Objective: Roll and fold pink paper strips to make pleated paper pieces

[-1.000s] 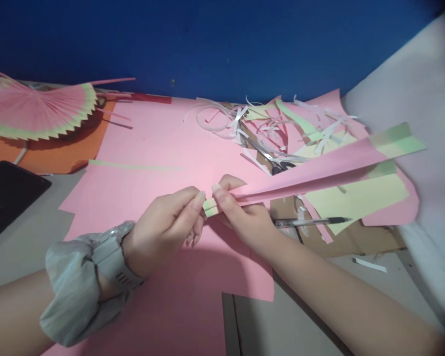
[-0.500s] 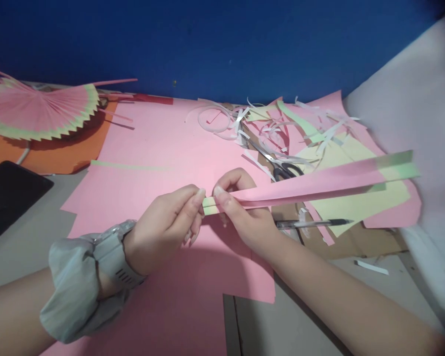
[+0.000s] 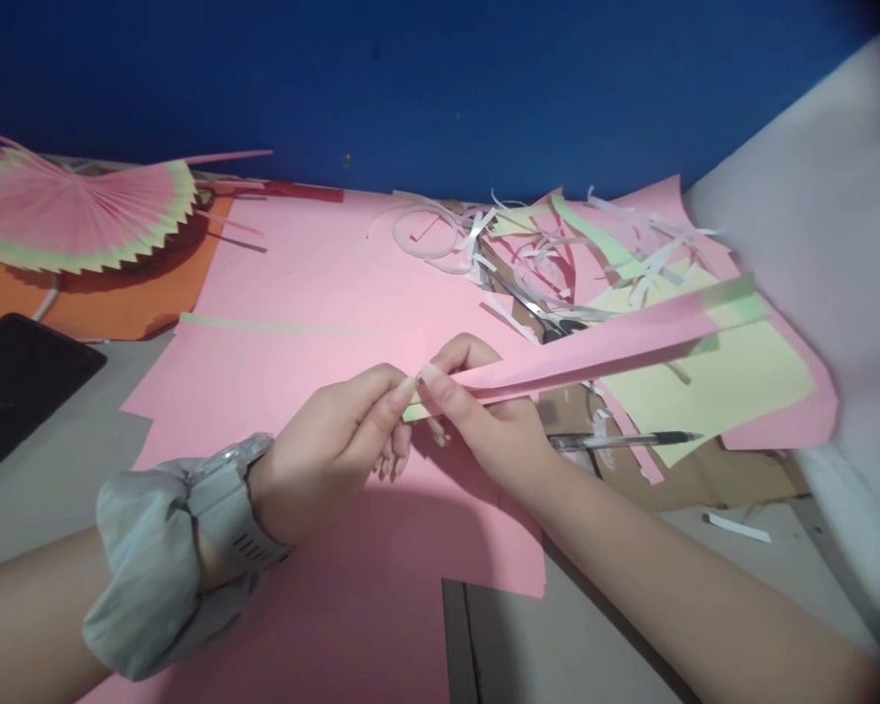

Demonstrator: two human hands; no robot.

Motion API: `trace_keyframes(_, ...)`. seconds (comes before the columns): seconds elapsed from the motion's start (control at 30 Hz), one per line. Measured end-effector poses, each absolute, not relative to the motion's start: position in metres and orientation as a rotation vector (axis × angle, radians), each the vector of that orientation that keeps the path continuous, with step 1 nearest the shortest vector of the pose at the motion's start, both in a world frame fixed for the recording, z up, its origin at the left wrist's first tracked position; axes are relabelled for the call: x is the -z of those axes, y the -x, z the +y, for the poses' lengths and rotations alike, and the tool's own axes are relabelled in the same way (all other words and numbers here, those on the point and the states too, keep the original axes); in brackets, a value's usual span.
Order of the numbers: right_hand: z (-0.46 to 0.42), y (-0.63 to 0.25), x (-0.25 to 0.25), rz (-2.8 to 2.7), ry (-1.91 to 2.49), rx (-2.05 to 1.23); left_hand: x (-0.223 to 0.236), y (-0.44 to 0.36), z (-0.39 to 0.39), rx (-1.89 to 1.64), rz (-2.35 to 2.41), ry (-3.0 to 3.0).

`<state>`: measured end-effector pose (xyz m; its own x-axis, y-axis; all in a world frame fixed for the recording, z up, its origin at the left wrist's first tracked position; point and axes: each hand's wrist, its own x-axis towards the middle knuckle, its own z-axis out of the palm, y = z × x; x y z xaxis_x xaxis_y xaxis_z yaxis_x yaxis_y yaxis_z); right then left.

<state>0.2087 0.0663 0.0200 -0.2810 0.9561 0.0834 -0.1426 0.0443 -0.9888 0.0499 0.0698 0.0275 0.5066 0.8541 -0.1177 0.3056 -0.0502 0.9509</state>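
Note:
A long pleated paper strip (image 3: 594, 358), pink with yellow and green ends, runs from between my fingertips out to the right, its folds spreading apart toward the far end. My left hand (image 3: 344, 420) pinches the short green-and-yellow end between thumb and fingers. Right against it, my right hand (image 3: 484, 420) presses the folds together with the thumb on top. The thumbs almost touch, so little of the near end shows. Under both hands lie large pink paper sheets (image 3: 300, 264).
A finished pleated pink, yellow and green fan (image 3: 88, 220) rests on orange paper (image 3: 212, 259) at left, near a black tablet-like object (image 3: 29, 391). At right lie scissors (image 3: 539, 313), a pen (image 3: 623, 441), white paper scraps (image 3: 656, 269) and yellow paper (image 3: 740, 391). A blue wall (image 3: 440, 88) stands behind.
My left hand has slid slightly right, closer to my right thumb. The strip's far end first dropped, then rose a little and drew left. Both hands keep their pinch.

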Motion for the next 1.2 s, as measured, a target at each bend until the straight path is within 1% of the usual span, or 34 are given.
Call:
trace_keyframes(0.33,0.0720,-0.2120,-0.0135,-1.253,0.766,-1.563,-0.0290,-0.0498,0.0691,-0.631,0.997,-1.621)
trace_keyframes(0.77,0.0689,-0.2103,-0.0198,-1.296,0.856,-1.512,-0.0301,-0.0501,0.0682,-0.633,1.025,-1.552)
trace_keyframes(0.97,0.0658,-0.2130,-0.0196,-1.343,0.955,-1.432,-0.0330,-0.0490,0.0676,-0.657,1.044,-1.463)
trace_keyframes(1.2,0.0662,-0.2119,-0.0160,-1.284,0.882,-1.483,-0.0317,-0.0504,0.0685,-0.672,1.038,-1.452)
